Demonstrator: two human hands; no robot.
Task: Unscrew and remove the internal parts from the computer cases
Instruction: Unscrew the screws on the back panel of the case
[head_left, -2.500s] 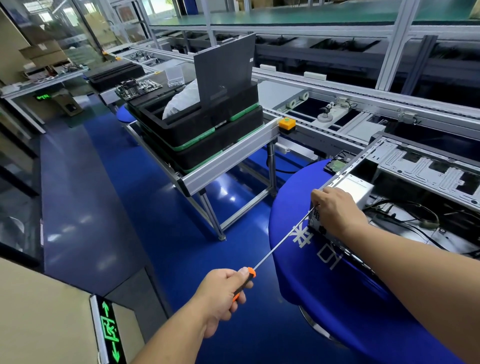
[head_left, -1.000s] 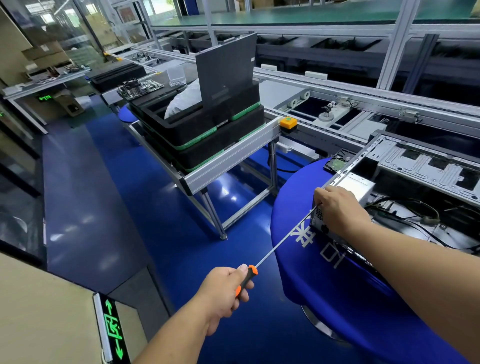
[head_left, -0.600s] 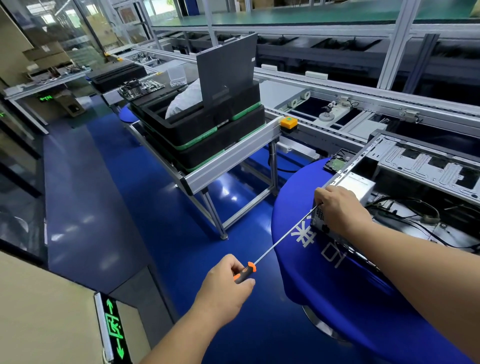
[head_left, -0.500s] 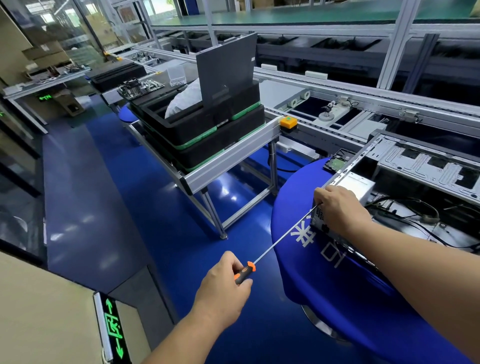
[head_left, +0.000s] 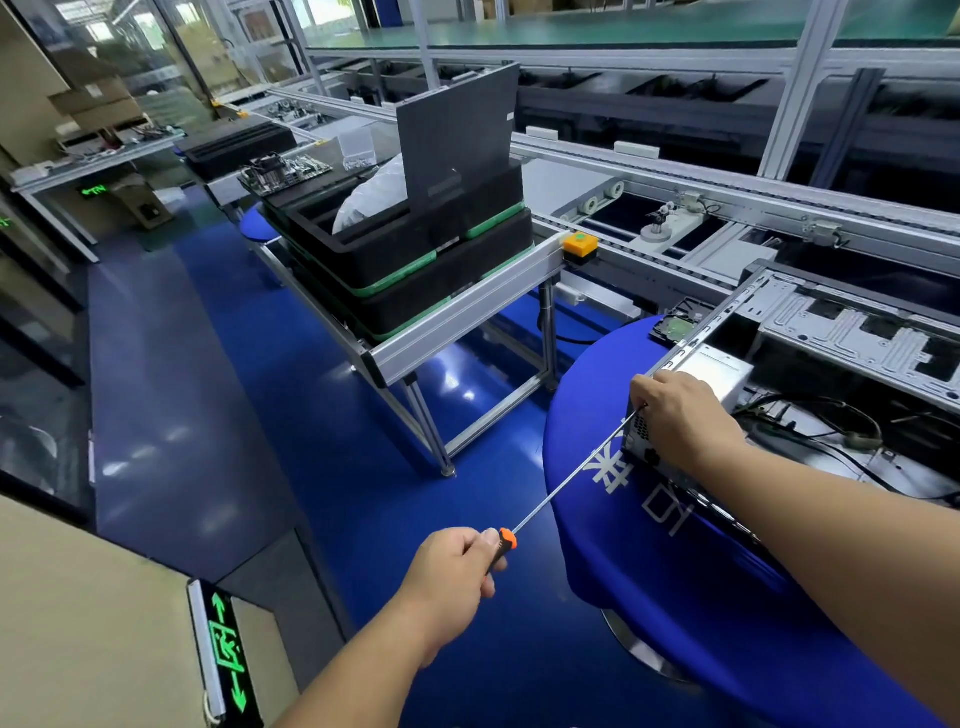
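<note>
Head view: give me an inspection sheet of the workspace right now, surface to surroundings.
Surface: round table under a blue cover with white characters.
Job's things: open computer case lying on the table; silver power supply at its near corner; long screwdriver with its tip at the case's rear panel.
Clutter: hard drive on the table beside the case.
Grippers: left hand grips the screwdriver's orange-and-black handle; right hand steadies the shaft at the tip, against the case.
Cables: black cables loose inside the case.
Surroundings: stacked black trays on a metal stand, a circuit board behind them, conveyor line, blue floor.
</note>
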